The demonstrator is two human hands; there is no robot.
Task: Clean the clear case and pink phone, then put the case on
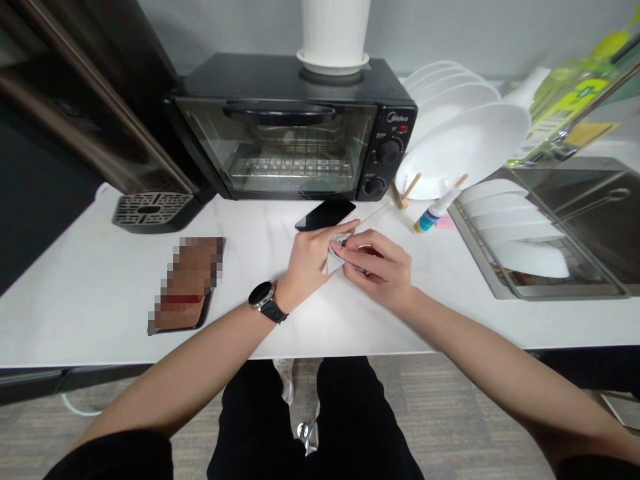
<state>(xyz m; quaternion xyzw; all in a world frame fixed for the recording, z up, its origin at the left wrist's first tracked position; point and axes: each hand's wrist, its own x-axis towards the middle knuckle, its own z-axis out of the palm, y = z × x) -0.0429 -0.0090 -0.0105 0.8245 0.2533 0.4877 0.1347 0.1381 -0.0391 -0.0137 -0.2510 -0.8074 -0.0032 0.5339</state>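
Observation:
Over the white counter, both my hands meet at the middle. My left hand [313, 257], with a dark watch [263, 293] on its wrist, is closed around a small whitish sheet or packet [334, 261], mostly covered by the fingers. My right hand [377, 267] has its fingers bent in a pinch at the same whitish piece. A clear, thin strip [376, 217] sticks out beyond the fingers toward the back right. Just behind my left hand lies a black phone [326, 215]. What exactly the fingertips grip is too small to make out.
A black toaster oven [295, 150] stands behind, bearing a white pot [335, 33]. White plates [460, 147], a small bottle [433, 215] and a sink rack with bowls [520, 227] are on the right. To the left are a blurred-screen device [190, 287] and a drip tray [155, 210].

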